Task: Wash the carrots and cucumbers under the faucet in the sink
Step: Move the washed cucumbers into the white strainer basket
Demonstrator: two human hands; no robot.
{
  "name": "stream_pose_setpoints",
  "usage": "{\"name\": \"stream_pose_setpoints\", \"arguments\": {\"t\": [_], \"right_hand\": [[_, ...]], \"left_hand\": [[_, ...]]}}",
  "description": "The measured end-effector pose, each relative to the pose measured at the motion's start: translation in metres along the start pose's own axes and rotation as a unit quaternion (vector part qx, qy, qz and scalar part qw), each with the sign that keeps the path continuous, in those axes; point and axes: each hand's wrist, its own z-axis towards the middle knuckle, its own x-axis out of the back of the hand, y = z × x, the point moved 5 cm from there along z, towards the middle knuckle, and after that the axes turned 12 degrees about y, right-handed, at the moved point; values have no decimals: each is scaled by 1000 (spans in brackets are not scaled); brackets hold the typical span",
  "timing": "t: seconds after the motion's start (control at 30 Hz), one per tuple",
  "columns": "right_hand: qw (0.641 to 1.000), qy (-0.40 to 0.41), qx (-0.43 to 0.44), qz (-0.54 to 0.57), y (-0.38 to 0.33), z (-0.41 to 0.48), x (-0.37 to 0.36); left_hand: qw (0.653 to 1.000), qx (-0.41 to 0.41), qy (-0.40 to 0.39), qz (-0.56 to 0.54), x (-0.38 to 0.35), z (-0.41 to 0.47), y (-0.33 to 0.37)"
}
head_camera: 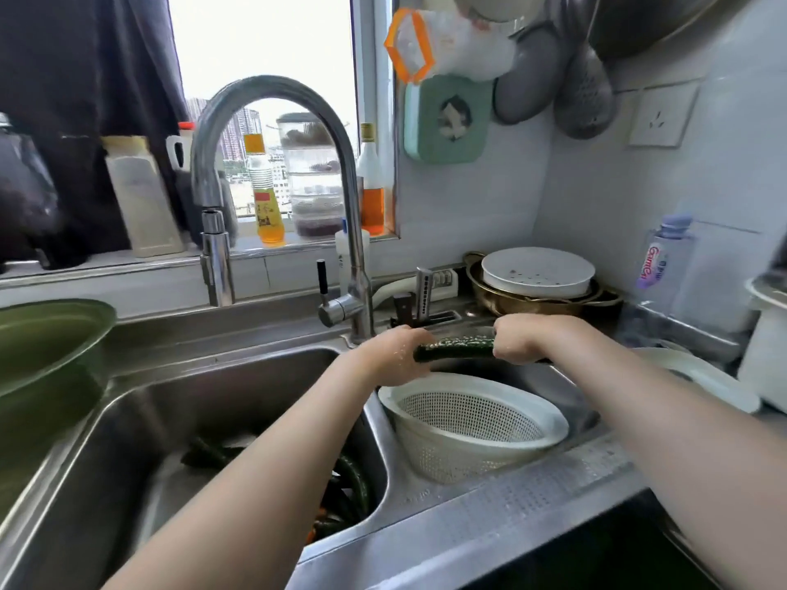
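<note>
We hold the dark green bumpy cucumber, left hand and right hand each curled round one end. It looks wet, so probably slippery but stiff. The white plastic colander sits just below our grip.

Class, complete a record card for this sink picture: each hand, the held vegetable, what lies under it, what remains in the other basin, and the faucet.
left hand: grips one end of the cucumber
right hand: grips the other end
cucumber: held roughly level above the white colander
white colander: tilted in the right basin, looks empty
left basin: more cucumbers and carrots, partly hidden by the forearm
faucet: spout over the left basin; no stream visible
</note>
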Motion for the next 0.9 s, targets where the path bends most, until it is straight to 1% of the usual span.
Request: {"name": "stream_pose_setpoints", "arguments": {"t": [0.1, 0.17, 0.23, 0.3, 0.4, 0.53, 0.63, 0.7, 0.77, 0.83, 0.9], "right_hand": [[998, -42, -6, -42, 12, 0, -21], [996, -66, 6, -64, 10, 5, -40], [994, -87, 33, -58, 3, 10, -59], [994, -87, 49, -49, -3, 15, -71], [996, -79, 36, -30, 0, 23, -83], [992, -120, 18, -36, 8, 29, -113], [991, -129, 18, -13, 7, 35, -130], [993, -116, 26, 14, 1, 39, -129], [993, -95, 27, 64, -11, 43, -118], [991, -53, 34, 119, -26, 48, -102], [985, -4, 51, 164, -44, 53, -83]], "left_hand": [[992, 41, -107, 50, -32, 5, -5], [983, 70, -156, 70, -48, 2, -11], [979, 84, -167, 77, -56, 1, -17], [980, 82, -161, 86, -59, 4, -19], [980, 75, -152, 108, -61, 10, -22], [972, 73, -171, 146, -69, 19, -27], [976, 61, -150, 144, -73, 30, -28], [981, 47, -139, 128, -76, 34, -26], [985, 38, -126, 107, -76, 36, -26], [993, 34, -83, 80, -71, 36, -28], [999, 30, -2, 40, -57, 33, -34]]}}
